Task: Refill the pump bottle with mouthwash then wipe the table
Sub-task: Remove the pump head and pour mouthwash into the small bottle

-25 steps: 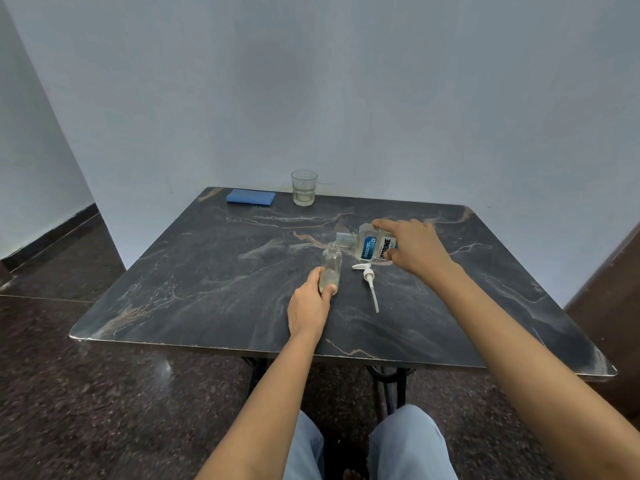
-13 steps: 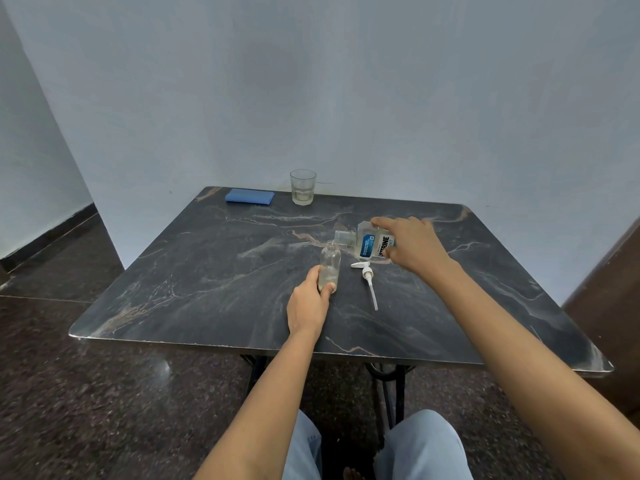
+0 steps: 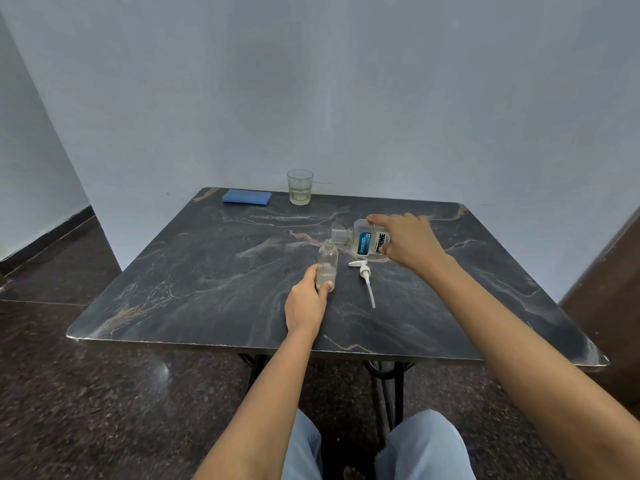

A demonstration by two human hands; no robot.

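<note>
- Change since a second ago: very little. The mouthwash bottle (image 3: 370,242) is tipped much as before, with its neck close above the mouth of the pump bottle (image 3: 326,261). Both hands have kept their places.
- Pump bottle: small, clear and narrow-necked. It stands upright near the middle of the tabletop (image 3: 207,271) with its top off and a pale liquid low inside. It looks like glass or hard plastic, light, top-heavy for its narrow base and probably slick if wet. It is best held low on the body.
- Left hand (image 3: 306,303): rests on the tabletop, thumb and fingers curled round the base of the pump bottle to steady it.
- Mouthwash bottle: clear with a blue label, lying nearly on its side in the air. It is rigid and seems partly full, so its weight will shift as it drains. The flat shoulders are the place to grip it.
- Right hand (image 3: 410,242): grips the mouthwash bottle from above around its body. Whether a stream is running, I cannot tell.
- Pump head (image 3: 365,275): white, with a long thin tube. It lies flat just beside the pump bottle, under the tipped bottle. It is light and rolls easily.
- Glass (image 3: 300,187): stands at the far edge, a little pale liquid in it.
- Blue cloth (image 3: 247,196): folded flat beside the glass, untouched. It is soft, likely meant for the wiping.
</note>
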